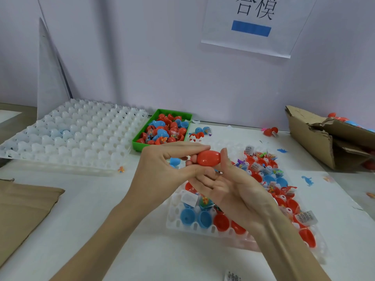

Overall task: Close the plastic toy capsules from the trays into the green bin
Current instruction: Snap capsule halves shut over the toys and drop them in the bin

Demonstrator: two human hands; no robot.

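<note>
A red capsule (208,157) is held in the air between both hands, above the near white tray (203,228). My left hand (162,169) pinches its left end between forefinger and thumb. My right hand (229,185) grips its right end with thumb upright and fingers beneath. A blue capsule half (175,161) shows behind my left fingers. The near tray holds several open red and blue capsule halves with small toys and paper slips. The green bin (140,143), behind the hands, is filled with red and blue capsules.
A large white tray (71,134) with hollow cells lies at the back left. A torn cardboard box (316,136) stands at the right, and flat cardboard (22,205) lies at the near left. Loose capsules (271,131) and toy bits lie on the white table.
</note>
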